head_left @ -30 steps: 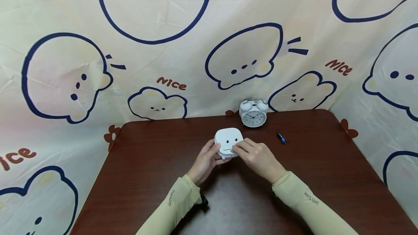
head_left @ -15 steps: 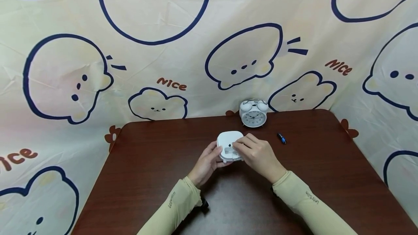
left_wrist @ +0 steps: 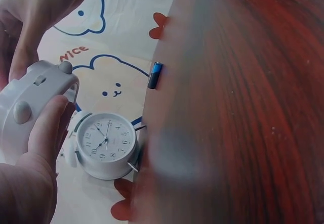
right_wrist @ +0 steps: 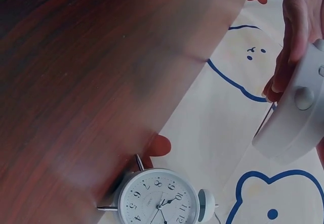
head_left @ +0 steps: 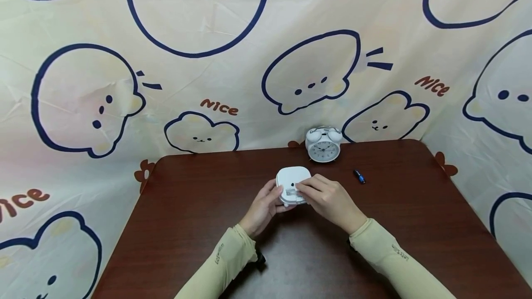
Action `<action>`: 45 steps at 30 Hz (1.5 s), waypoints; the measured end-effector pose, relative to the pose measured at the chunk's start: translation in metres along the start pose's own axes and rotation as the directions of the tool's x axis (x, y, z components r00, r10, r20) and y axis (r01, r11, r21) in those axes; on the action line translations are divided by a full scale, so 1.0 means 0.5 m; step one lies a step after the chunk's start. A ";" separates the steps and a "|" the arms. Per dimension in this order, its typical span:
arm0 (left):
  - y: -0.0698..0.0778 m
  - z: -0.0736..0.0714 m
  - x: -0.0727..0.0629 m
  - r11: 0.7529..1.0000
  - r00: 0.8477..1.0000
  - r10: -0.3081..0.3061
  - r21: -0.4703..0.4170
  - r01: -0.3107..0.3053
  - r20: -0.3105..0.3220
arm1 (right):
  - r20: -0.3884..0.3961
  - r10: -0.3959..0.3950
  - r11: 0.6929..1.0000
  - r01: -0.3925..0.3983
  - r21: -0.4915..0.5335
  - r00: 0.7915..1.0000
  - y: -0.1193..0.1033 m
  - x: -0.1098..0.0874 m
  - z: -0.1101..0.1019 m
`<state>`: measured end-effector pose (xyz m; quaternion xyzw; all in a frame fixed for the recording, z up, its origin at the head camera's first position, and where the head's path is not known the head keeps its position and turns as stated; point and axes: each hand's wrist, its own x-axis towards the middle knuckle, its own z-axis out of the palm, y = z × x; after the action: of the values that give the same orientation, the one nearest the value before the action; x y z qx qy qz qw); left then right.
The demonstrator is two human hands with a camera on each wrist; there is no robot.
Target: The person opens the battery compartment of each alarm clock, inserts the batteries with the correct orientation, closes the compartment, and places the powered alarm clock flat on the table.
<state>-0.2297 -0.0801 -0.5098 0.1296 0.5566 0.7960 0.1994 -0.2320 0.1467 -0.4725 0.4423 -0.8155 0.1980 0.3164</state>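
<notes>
While the left hand (head_left: 261,209) grips the rounded white device (head_left: 296,173) just below and right of frame centre, the right hand (head_left: 331,201) has bent fingers at its face, cannot tell if pinching anything; white alarm clock (head_left: 324,150) upright at tabletop (head_left: 208,197) back edge, right of centre, blue-and-black battery (head_left: 359,177) lying lower right of it

Both forearms (head_left: 216,262) are stretched forward and inward, and the left hand (head_left: 262,205) is held near the right hand (head_left: 331,198), whose fingers are bent.
</notes>
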 end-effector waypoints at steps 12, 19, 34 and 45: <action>0.002 0.001 0.000 1.000 1.000 -0.004 -0.001 0.004 0.004 | -0.009 -0.035 0.999 0.035 -0.019 0.999 0.003 -0.002 -0.004; 0.004 0.000 0.002 1.000 1.000 0.009 -0.019 -0.009 0.000 | -0.052 -0.062 0.998 0.061 -0.006 0.997 0.004 -0.004 -0.011; 0.007 -0.011 -0.002 1.000 1.000 0.009 0.000 -0.009 -0.010 | -0.117 -0.131 0.991 0.132 0.002 0.984 0.014 -0.012 -0.020; 0.008 -0.014 -0.002 1.000 1.000 0.019 0.007 -0.019 -0.016 | -0.226 -0.282 0.959 0.270 -0.084 0.932 0.011 -0.005 -0.033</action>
<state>-0.2325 -0.0875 -0.5084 0.1294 0.5596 0.7970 0.1869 -0.2299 0.1612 -0.4626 0.5176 -0.7066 0.1817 0.4470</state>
